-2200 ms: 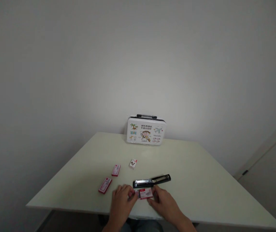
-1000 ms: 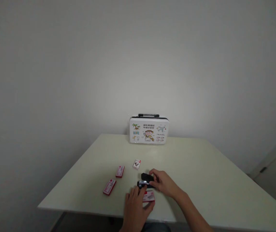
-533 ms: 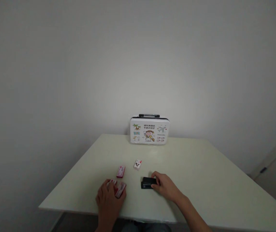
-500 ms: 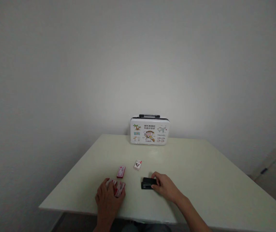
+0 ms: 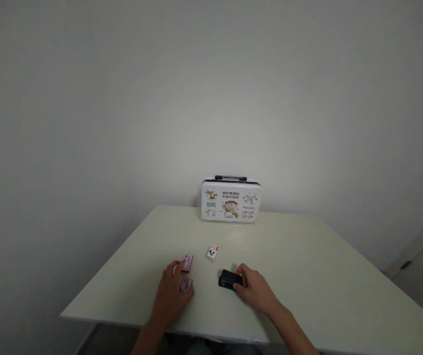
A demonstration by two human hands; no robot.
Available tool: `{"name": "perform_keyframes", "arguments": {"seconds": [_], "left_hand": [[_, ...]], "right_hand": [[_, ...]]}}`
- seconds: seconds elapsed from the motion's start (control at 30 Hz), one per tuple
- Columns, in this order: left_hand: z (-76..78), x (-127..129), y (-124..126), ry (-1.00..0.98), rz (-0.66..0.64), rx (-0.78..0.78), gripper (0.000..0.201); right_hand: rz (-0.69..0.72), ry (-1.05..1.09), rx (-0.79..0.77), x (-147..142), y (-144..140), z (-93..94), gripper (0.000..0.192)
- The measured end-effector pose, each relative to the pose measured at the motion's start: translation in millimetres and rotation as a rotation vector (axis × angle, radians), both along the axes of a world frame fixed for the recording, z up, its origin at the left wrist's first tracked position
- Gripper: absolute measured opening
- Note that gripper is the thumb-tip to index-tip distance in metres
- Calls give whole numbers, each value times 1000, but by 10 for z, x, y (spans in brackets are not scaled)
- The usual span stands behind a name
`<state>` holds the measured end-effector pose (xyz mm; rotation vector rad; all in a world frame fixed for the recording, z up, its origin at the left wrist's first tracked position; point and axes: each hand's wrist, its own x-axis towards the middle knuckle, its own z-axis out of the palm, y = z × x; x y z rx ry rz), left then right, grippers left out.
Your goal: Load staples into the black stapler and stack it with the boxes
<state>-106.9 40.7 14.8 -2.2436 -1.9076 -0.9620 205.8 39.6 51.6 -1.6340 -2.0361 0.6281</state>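
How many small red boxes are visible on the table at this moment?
2. One red box lies at the left hand's fingertips; a second red box shows partly under that hand. Another may be hidden beneath it. The white box is not counted.

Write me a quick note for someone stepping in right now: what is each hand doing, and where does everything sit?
Left hand: lies over small red-and-white boxes near the front edge of the pale table; fingertips reach another red box.
Right hand: grips the closed black stapler.
A small white box lies loose behind them; a white picture-printed case stands by the wall.
Done: stapler closed. Left: boxes lie out.
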Motion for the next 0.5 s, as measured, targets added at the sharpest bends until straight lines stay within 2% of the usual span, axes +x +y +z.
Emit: {"name": "perform_keyframes", "arguments": {"seconds": [0.07, 0.3, 0.37, 0.5], "left_hand": [[-17, 78, 75, 41, -11, 17, 63], [-251, 323, 387, 99, -157, 73, 72], [-243, 448, 455, 100, -188, 75, 74], [-169, 734, 545, 112, -199, 108, 68]], "right_hand": [[-39, -24, 3, -12, -16, -12, 24], [-184, -89, -58, -35, -122, 23, 22], [-234, -88, -96, -37, -146, 39, 24], [-276, -36, -129, -82, -164, 6, 41]]}}
